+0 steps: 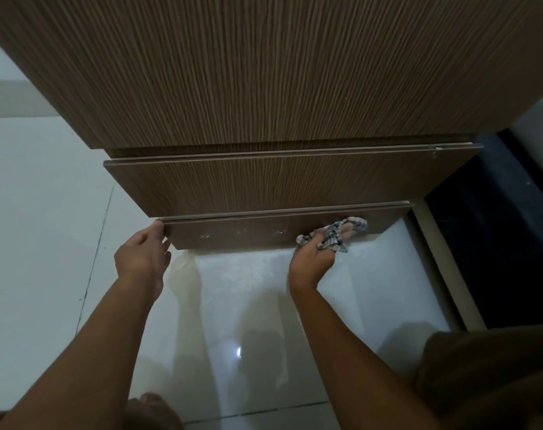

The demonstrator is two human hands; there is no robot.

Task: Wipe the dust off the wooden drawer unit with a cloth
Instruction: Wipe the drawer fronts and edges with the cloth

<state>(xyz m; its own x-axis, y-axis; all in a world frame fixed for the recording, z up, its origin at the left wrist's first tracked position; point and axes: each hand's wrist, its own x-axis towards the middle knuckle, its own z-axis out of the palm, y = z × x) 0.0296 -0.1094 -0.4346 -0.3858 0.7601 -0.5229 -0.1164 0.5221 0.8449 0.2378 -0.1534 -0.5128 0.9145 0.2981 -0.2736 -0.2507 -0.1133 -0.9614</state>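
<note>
Below, right fingers [317, 239] closed round cloth [334, 233] against bottom drawer [248, 233]; left fingers [165, 245] gripping its edge.

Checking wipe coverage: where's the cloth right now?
Head view, right of centre: the checked cloth is bunched in the right hand's grip, pressed against the right part of the lowest drawer front, just above the floor.

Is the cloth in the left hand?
No, the right hand grips the cloth against the bottom drawer, while the left hand holds that drawer's left end.
</note>
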